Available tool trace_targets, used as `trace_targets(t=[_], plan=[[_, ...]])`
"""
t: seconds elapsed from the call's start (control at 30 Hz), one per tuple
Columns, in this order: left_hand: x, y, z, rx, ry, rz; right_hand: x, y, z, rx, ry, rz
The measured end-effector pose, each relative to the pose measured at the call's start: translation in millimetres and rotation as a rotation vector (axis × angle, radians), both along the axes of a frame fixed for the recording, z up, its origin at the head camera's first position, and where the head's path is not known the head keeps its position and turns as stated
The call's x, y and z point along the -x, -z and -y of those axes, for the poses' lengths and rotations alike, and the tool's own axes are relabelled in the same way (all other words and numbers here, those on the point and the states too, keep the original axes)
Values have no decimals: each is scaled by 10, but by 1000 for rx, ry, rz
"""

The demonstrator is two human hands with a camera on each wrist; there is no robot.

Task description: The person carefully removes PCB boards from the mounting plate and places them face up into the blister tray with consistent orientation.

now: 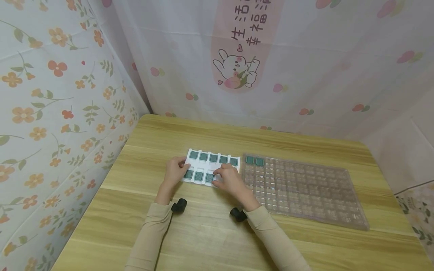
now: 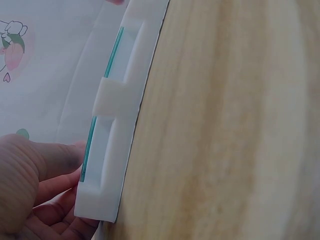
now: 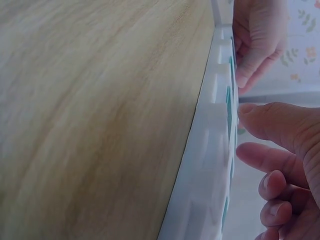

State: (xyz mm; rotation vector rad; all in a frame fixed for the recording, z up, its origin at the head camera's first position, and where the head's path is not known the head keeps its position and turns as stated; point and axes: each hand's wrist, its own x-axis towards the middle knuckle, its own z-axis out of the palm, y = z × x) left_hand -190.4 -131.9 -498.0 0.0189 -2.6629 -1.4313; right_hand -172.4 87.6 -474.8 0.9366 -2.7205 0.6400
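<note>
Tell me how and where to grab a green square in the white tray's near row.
Probably by its front and back edges, coming from above: the green square lies flat, and a notch in the near wall of the white tray bares its front edge, likely leaving room for a thumb.

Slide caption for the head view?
Left hand and right hand at a white tray of green squares; clear tray alongside.

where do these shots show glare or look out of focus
Head view: small bright glints on the clear tray; left wrist view: soft, streaky grain on the tabletop; right wrist view: tabletop blurred too, near end of the white tray soft.
</note>
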Motion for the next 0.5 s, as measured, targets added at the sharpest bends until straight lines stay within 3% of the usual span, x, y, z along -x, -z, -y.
trace_targets(t=[0.5], plan=[[1,11,-2,-3,-7,18,30,80,42,-49,15,-8]])
